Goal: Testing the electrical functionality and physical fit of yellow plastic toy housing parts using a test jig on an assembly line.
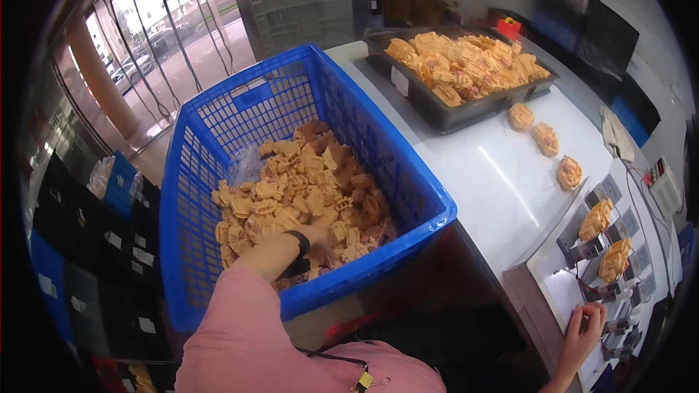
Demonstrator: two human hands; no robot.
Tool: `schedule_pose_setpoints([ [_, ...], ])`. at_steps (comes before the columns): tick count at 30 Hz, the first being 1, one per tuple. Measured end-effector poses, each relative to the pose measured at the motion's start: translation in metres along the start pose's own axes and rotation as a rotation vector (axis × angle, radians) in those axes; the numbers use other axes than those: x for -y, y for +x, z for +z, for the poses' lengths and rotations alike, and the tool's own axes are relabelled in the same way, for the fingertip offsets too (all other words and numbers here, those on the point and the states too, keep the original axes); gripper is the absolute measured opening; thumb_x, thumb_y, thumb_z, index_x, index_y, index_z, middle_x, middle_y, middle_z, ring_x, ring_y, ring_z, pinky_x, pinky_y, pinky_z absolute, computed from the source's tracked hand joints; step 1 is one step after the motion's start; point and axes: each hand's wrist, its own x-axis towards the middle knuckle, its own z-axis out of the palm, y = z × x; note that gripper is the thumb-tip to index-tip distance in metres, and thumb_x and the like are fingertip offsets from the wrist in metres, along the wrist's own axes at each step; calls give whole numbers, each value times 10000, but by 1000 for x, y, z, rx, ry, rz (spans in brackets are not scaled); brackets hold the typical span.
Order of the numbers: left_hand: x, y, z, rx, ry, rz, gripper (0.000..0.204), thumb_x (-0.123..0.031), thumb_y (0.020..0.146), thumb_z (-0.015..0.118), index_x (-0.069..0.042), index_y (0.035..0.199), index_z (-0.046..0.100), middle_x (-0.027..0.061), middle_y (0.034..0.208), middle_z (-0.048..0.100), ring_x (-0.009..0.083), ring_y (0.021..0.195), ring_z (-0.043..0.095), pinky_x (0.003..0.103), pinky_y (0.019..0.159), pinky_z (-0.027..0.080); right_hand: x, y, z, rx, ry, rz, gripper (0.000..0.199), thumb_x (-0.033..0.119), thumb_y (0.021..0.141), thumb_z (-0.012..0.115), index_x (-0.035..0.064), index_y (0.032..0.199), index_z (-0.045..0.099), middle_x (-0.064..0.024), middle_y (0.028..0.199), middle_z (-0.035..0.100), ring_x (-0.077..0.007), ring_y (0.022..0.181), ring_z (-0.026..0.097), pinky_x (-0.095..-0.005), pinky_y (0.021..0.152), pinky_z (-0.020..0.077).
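Observation:
My left hand [317,241], with a black band at the wrist, reaches down into a large blue plastic crate [429,175]. It is among a heap of orange-yellow plastic parts [298,189], and its fingers are too blurred and hidden to show whether they grip one. At the lower right, my right hand [586,324] rests on the near edge of a white-topped test fixture [555,287]. Its fingers are loosely bent and nothing shows in them. Two orange-yellow parts [596,220] sit in the fixture's holders, beyond that hand.
A black tray [451,120] piled with similar parts stands on the white table [480,167]. Three loose parts [545,140] lie in a row between tray and fixture. A cloth [616,135] and a small meter [664,188] are at the far right. Dark bins [95,225] stand left.

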Motion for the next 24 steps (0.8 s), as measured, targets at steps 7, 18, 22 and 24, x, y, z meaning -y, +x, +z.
schedule_pose_setpoints([
  [7,-18,-12,23,-37,205,162,584,-308,750,804,-57,1250,637,91,891,759,224,828,719,389,704,544,25,5,-6,-32,-134,-83,118,91,961,674,-14,1002,707,-154,982,678,-262,851,660,-372,745,563],
  [18,0,79,30,35,0,192,427,-517,823,782,-116,967,810,102,883,756,217,673,693,378,601,563,22,5,-4,-62,-131,-157,144,102,917,704,-38,953,709,-162,968,659,-291,851,639,-358,650,557],
  [22,-16,68,15,123,65,241,480,-527,809,767,-65,934,791,113,868,755,247,732,699,374,667,554,12,6,-3,-84,-167,-200,137,95,922,698,-38,954,704,-150,949,650,-277,824,627,-349,648,554],
  [24,-22,75,22,146,90,208,574,-515,779,771,10,1011,761,130,928,760,259,830,710,373,739,552,13,8,-1,-55,-87,-155,138,98,932,688,-36,963,699,-137,938,640,-268,806,615,-346,652,552],
])
